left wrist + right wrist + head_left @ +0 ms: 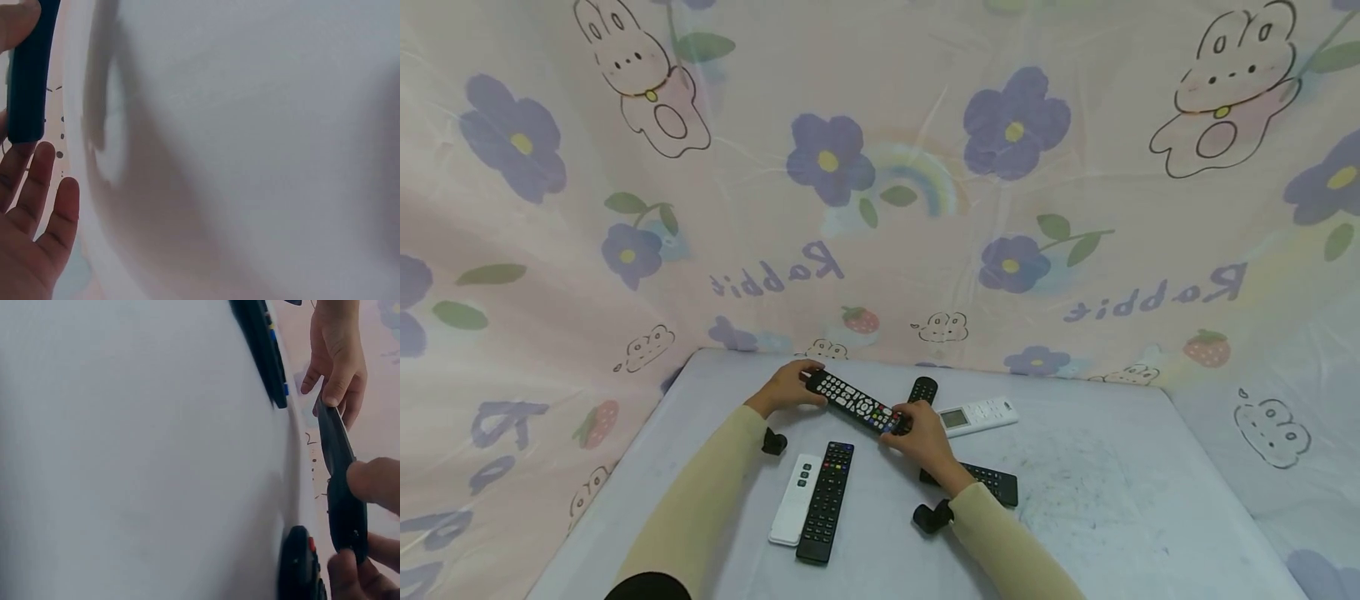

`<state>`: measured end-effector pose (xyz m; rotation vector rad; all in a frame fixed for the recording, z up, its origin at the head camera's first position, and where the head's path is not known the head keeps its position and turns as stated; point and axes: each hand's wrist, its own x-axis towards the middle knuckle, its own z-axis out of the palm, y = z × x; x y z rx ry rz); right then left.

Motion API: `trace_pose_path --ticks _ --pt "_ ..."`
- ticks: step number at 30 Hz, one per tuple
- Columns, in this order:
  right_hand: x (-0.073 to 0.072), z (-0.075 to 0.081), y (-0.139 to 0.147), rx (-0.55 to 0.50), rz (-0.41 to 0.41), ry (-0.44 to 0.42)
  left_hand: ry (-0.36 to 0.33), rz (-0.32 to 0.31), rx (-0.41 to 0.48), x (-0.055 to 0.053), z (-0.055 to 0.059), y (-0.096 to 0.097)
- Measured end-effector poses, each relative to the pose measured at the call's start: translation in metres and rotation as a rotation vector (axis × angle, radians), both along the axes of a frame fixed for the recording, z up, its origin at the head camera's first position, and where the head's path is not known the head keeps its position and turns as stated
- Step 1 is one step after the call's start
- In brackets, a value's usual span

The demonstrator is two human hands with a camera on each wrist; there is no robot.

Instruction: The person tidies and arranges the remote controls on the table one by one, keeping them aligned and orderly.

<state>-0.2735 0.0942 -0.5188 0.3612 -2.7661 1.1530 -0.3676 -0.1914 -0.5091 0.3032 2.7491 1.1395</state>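
A long black remote control with many buttons is held in both hands above the far part of the table, its button side up. My left hand pinches its left end between thumb and fingers. At the other end, my right hand grips it near the coloured buttons. The left wrist view shows the thumb over the remote's end, with other fingers spread below. In the right wrist view the remote appears edge-on, raised off the white surface, between both hands.
A white remote and a long black remote lie side by side in front. Behind the right hand are a small black remote and a white remote with a screen. Another black remote lies partly under the right wrist.
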Motion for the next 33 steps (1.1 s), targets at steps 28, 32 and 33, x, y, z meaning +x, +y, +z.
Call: trace_pose_path --ticks 28,32,33 --pt "-0.002 0.013 0.005 -0.282 0.032 -0.139 0.021 -0.017 0.043 0.031 0.016 -0.009" --pt "-0.002 0.013 0.004 -0.338 0.01 -0.179 0.018 -0.024 0.036 0.034 0.016 -0.013" --pt "-0.002 0.013 0.003 -0.352 0.008 -0.192 0.017 -0.025 0.036 0.035 0.017 -0.014"
